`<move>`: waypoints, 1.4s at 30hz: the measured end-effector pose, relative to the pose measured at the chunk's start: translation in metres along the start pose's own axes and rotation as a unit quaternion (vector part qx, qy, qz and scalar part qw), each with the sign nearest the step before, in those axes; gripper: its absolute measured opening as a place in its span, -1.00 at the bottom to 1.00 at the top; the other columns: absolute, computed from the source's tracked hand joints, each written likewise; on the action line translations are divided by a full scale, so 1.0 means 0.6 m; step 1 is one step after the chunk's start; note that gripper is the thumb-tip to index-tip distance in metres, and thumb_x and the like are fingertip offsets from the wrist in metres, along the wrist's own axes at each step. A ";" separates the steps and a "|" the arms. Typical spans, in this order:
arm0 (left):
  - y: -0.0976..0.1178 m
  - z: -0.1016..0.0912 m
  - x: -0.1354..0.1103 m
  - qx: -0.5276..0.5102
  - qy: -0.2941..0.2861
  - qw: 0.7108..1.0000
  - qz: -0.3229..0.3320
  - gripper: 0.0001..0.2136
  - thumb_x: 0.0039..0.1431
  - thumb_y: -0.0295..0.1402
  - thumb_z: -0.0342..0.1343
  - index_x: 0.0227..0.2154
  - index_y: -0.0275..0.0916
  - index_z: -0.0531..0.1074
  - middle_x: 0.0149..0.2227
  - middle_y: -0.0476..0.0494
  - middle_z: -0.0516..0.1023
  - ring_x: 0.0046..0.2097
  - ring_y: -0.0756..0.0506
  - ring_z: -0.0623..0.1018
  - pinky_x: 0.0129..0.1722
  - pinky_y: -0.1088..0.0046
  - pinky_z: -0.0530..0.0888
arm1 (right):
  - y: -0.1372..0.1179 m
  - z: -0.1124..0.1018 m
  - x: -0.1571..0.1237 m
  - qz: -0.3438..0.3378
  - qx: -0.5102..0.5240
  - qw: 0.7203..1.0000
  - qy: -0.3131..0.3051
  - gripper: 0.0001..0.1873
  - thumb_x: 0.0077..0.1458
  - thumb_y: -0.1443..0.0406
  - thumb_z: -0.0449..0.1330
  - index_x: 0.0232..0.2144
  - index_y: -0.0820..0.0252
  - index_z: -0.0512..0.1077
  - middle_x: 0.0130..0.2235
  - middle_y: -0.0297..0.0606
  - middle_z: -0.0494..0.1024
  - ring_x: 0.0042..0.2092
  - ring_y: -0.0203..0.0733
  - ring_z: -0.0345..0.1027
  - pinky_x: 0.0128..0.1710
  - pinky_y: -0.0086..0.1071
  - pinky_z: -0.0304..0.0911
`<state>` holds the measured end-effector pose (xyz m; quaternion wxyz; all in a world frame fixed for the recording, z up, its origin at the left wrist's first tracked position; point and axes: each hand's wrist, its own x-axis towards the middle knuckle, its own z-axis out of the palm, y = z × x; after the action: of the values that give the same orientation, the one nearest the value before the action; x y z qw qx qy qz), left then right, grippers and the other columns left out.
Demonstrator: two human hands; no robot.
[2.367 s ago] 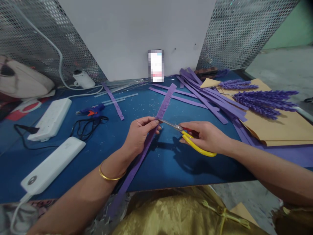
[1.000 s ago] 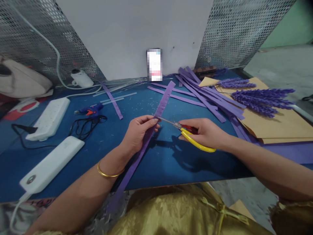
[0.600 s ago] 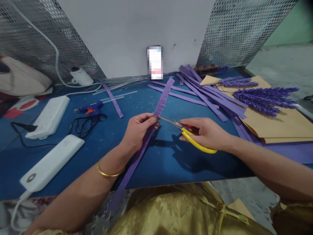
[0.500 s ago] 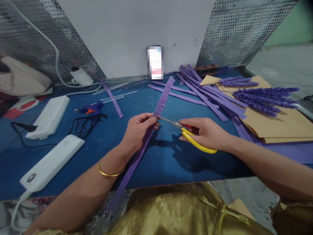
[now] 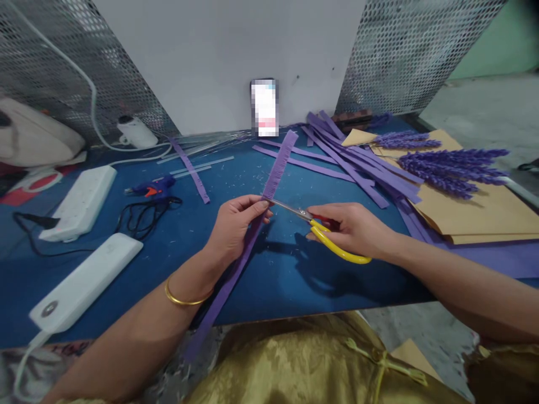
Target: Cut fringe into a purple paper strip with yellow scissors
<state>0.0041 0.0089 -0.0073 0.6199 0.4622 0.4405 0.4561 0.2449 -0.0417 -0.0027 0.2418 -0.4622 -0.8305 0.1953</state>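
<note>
My left hand pinches a long purple paper strip above the blue table. The strip's far half is fringed along one edge; its near half runs under my wrist and hangs off the table's front edge. My right hand grips yellow-handled scissors, whose blades meet the strip's edge just past my left fingertips.
More purple strips and finished lavender-like sprigs lie on brown paper at the right. A glue gun, two white power strips, a cord and a phone against the white board occupy the left and back.
The scissors' blades have stayed at the strip's edge by my left fingertips. The fringed end has shifted slightly away as the cutting point creeps along the strip. The view shifted a little.
</note>
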 end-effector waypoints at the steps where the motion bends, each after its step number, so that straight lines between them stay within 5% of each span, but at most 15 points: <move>1: 0.000 0.000 0.001 -0.001 0.000 1.000 -0.003 -0.84 -0.10 -0.32 0.43 -0.46 -0.26 0.62 -0.54 -0.02 0.60 -0.48 0.05 0.51 -0.39 0.58 0.45 | 0.000 0.001 0.000 0.000 -0.005 1.000 0.002 -0.63 0.21 0.04 0.21 -0.16 0.21 0.54 -0.47 -0.33 0.45 -0.47 -0.29 0.20 -0.46 -0.44 0.02; 31: -0.005 0.001 -0.001 0.018 -0.014 1.000 0.000 -0.80 -0.05 -0.23 0.39 -0.43 -0.27 0.62 -0.52 -0.05 0.61 -0.47 0.02 0.52 -0.39 0.55 0.44 | -0.006 -0.002 0.001 0.039 0.031 0.998 -0.027 -0.66 0.20 0.06 0.20 -0.18 0.20 0.54 -0.46 -0.35 0.42 -0.45 -0.29 0.16 -0.47 -0.43 -0.01; 42: -0.004 -0.003 -0.001 0.018 -0.023 1.000 -0.001 -0.80 -0.03 -0.24 0.37 -0.43 -0.27 0.62 -0.52 -0.05 0.58 -0.47 0.03 0.49 -0.38 0.54 0.42 | -0.012 0.002 0.008 0.053 0.053 0.996 -0.041 -0.70 0.21 0.06 0.19 -0.34 0.18 0.43 -0.50 -0.42 0.28 -0.47 -0.31 0.08 -0.48 -0.44 -0.02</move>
<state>0.0024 0.0085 -0.0099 0.6220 0.4831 0.4344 0.4370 0.2371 -0.0413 0.0016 0.2210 -0.4838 -0.8025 0.2704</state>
